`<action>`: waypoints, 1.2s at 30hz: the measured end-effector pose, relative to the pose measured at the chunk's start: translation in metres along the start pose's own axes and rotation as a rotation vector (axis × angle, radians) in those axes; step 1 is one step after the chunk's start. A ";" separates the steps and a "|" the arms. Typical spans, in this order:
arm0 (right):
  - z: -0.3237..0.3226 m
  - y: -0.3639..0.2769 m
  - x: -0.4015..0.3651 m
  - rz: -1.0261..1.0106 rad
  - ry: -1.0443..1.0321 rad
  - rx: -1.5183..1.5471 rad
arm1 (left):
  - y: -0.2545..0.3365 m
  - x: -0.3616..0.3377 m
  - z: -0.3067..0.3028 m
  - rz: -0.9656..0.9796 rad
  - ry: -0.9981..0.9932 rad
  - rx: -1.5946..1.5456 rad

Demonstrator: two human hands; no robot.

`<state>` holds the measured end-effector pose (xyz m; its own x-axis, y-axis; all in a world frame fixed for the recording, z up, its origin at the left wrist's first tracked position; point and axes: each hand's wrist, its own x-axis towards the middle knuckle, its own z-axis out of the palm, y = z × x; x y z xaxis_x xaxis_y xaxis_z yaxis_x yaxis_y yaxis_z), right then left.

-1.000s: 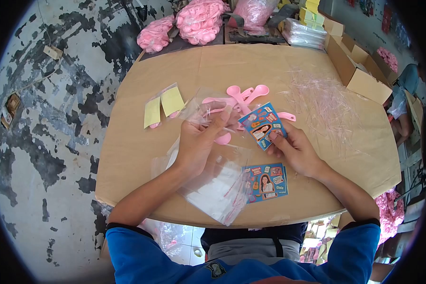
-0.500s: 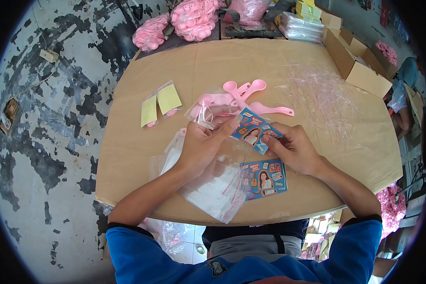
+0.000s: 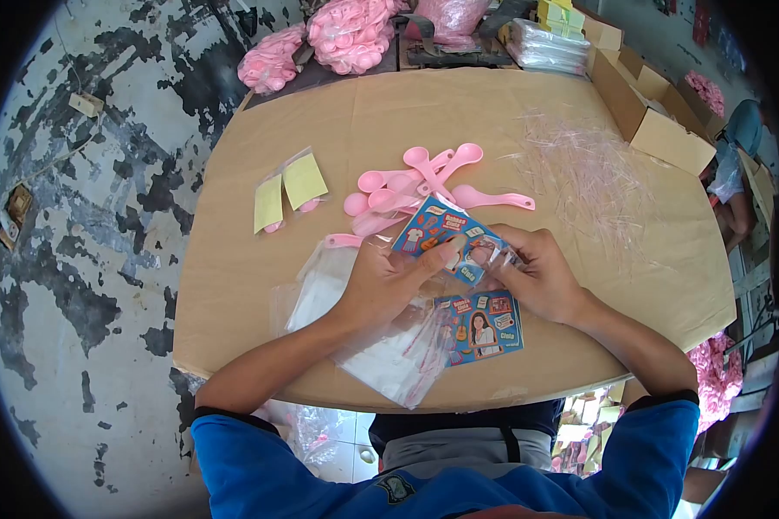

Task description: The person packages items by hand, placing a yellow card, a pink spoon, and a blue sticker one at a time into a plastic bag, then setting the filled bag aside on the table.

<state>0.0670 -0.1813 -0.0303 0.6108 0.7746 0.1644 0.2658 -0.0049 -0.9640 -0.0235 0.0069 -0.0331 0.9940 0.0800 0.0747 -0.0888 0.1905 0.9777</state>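
Observation:
My left hand (image 3: 388,278) is closed with its thumb pressed on a blue printed card (image 3: 433,227). Clear plastic bag film (image 3: 498,251) overlaps the card's right end, where my right hand (image 3: 535,272) pinches it. Just beyond my fingers lies a loose pile of pink measuring spoons (image 3: 417,164), some crossing each other. Beneath my left wrist rests a stack of clear plastic bags (image 3: 389,368). A pink spoon handle (image 3: 344,240) shows at its upper edge. Below my right hand, more blue printed cards (image 3: 485,333) lie on the table, partly covered by the bags.
Two small packets with yellow cards (image 3: 305,182) lie at the left of the brown-covered table (image 3: 234,329). Thin clear plastic strips (image 3: 584,177) are scattered at the right. An open cardboard box (image 3: 666,130) and bagged pink items (image 3: 355,35) stand at the far edge.
The card has shifted slightly left, and my left thumb now presses on its face. Plastic film now shows over its right end at my right hand. More of the pink spoons are uncovered.

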 end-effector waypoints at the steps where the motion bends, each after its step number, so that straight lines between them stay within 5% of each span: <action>1: 0.000 0.002 0.000 0.008 -0.006 0.042 | 0.002 0.000 -0.001 -0.004 -0.004 0.002; 4: -0.007 0.015 0.002 -0.061 0.018 -0.137 | 0.010 0.000 0.001 0.002 -0.002 -0.059; 7: -0.002 0.010 0.003 -0.153 0.063 -0.003 | 0.012 0.001 0.002 0.051 0.031 -0.161; 10: 0.001 -0.012 0.001 0.133 0.103 0.174 | 0.009 -0.001 0.003 0.060 0.049 -0.048; 13: -0.008 -0.001 -0.001 0.077 0.106 -0.032 | 0.012 -0.005 0.004 0.018 0.007 0.047; 18: -0.002 -0.009 0.007 0.082 0.094 0.239 | 0.025 -0.004 0.009 -0.077 0.007 -0.158; 24: -0.003 -0.002 0.002 0.137 -0.014 0.197 | 0.017 0.002 0.005 0.418 -0.468 0.414; 29: 0.004 -0.001 -0.002 0.088 -0.127 0.230 | 0.021 -0.007 0.010 0.093 -0.359 0.251; 33: 0.004 0.000 -0.002 0.026 -0.122 0.270 | 0.011 -0.010 0.013 0.248 -0.353 0.225; 36: 0.006 0.008 0.002 -0.186 -0.141 0.114 | 0.016 -0.008 0.013 0.139 -0.319 0.331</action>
<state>0.0662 -0.1758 -0.0386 0.4473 0.8357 0.3186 0.2732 0.2115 -0.9384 -0.0322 -0.0030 -0.0158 0.9488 -0.2318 0.2147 -0.2483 -0.1270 0.9603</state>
